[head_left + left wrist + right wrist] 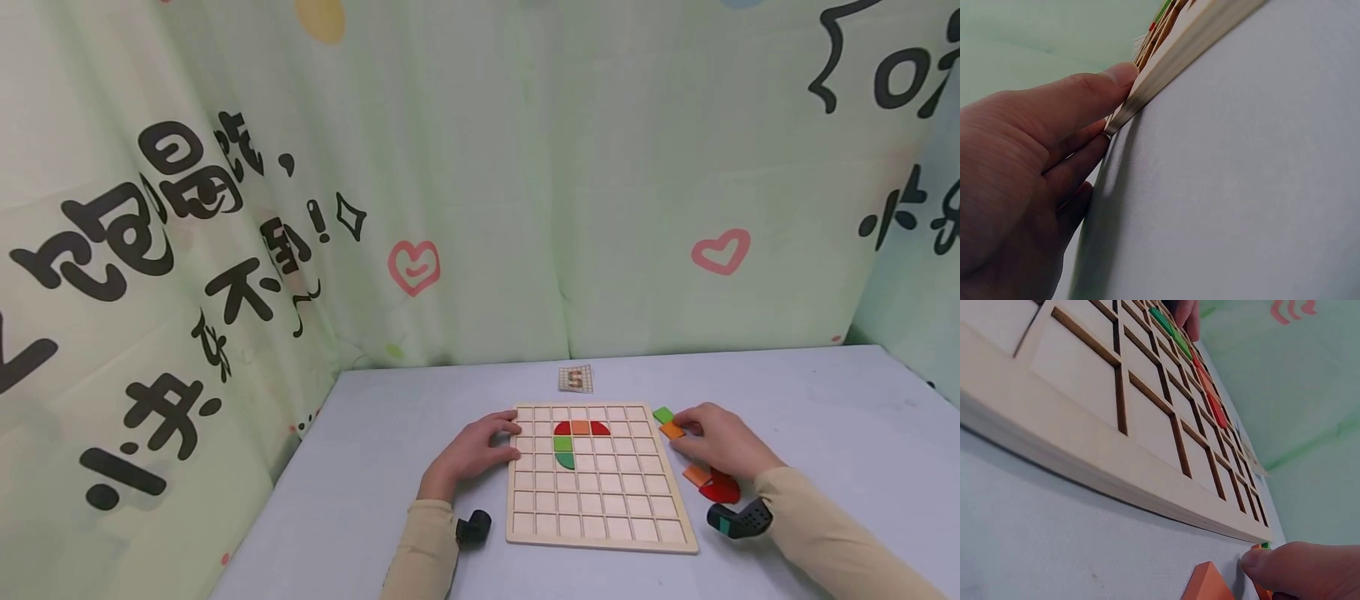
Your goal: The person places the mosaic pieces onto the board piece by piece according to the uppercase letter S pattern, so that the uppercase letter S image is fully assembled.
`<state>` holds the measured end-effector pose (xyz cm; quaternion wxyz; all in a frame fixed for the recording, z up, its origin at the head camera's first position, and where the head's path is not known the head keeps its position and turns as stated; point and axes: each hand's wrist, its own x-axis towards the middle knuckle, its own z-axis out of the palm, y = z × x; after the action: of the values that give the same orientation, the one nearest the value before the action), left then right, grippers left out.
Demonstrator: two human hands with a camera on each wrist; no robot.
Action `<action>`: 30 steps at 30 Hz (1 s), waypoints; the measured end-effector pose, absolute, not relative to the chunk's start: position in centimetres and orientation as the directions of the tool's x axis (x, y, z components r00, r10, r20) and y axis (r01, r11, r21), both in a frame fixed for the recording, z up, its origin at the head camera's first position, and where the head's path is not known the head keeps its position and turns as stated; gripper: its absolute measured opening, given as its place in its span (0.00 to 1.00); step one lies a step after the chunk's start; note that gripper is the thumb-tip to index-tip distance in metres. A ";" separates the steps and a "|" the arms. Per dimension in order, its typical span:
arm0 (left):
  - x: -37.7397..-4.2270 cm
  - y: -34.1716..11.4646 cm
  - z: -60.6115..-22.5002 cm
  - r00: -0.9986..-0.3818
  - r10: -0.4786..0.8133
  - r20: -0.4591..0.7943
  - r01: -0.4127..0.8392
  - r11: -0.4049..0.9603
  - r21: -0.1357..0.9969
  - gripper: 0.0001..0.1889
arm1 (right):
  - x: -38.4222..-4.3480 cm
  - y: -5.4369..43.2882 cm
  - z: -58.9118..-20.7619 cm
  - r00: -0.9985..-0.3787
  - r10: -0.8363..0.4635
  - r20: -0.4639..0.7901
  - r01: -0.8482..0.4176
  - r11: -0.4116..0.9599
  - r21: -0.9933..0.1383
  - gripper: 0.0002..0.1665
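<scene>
A wooden grid board (600, 545) lies on the table. In its upper left cells sit a red quarter-round piece (562, 429), an orange square (581, 427), another red quarter-round (600, 429), a light green square (562, 444) and a dark green quarter-round (566, 461). My left hand (476, 446) touches the board's left edge, thumb and fingers spread along it. Right of the board, my right hand (723, 442) pinches an orange tile (669, 431), partly hidden by the fingers. Just beyond that tile lies a light green one (663, 414).
Nearer the right wrist lie another orange tile (697, 475) and red pieces (723, 488), partly overlapping. A small printed card (575, 379) lies behind the board. Dark wrist devices show on the left wrist (474, 527) and right wrist (741, 518). A printed curtain (487, 167) hangs behind the table.
</scene>
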<state>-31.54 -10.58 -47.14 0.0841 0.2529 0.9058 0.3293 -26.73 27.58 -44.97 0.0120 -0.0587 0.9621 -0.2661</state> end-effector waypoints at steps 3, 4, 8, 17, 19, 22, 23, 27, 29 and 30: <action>-31.6 -10.6 -47.2 -0.856 0.517 0.018 0.409 0.654 0.637 0.20 | -26.9 27.5 -45.0 -0.993 -0.119 0.005 -0.104 0.851 -0.515 0.29; -31.6 -10.6 -47.2 -0.855 0.518 0.020 0.410 0.653 0.636 0.20 | -27.0 27.5 -45.0 -0.993 -0.119 0.007 -0.105 0.850 -0.516 0.29; -31.6 -10.6 -47.1 -0.854 0.519 0.024 0.409 0.643 0.647 0.20 | -27.1 27.6 -45.1 -0.992 -0.124 0.020 -0.117 0.847 -0.519 0.26; -31.6 -10.6 -47.1 -0.856 0.517 0.026 0.411 0.649 0.640 0.20 | -26.9 27.8 -44.8 -0.986 -0.165 -0.003 -0.138 0.834 -0.534 0.21; -31.6 -10.6 -47.1 -0.858 0.514 0.022 0.407 0.653 0.638 0.20 | -26.8 27.8 -44.6 -0.984 -0.178 -0.020 -0.139 0.829 -0.541 0.20; -31.6 -10.5 -47.2 -0.860 0.510 0.015 0.400 0.657 0.639 0.20 | -26.6 27.9 -44.6 -0.981 -0.192 -0.037 -0.141 0.825 -0.547 0.21; -31.6 -10.5 -47.2 -0.861 0.509 0.014 0.399 0.657 0.639 0.20 | -26.6 28.0 -44.6 -0.980 -0.198 -0.037 -0.145 0.824 -0.548 0.22; -31.5 -10.6 -47.2 -0.862 0.506 0.014 0.395 0.656 0.644 0.20 | -26.7 28.0 -44.8 -0.977 -0.213 -0.033 -0.160 0.820 -0.549 0.24; -31.5 -10.6 -47.1 -0.862 0.507 0.013 0.395 0.655 0.644 0.20 | -26.6 28.0 -44.9 -0.976 -0.216 -0.026 -0.167 0.820 -0.548 0.23; -31.5 -10.6 -47.1 -0.862 0.506 0.012 0.394 0.655 0.645 0.20 | -26.6 28.0 -45.0 -0.976 -0.217 -0.021 -0.171 0.820 -0.547 0.22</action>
<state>-31.47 -10.57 -47.06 0.0846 0.2485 0.9057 0.3328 -26.61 27.98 -44.97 0.0413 -0.1018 0.9530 -0.2824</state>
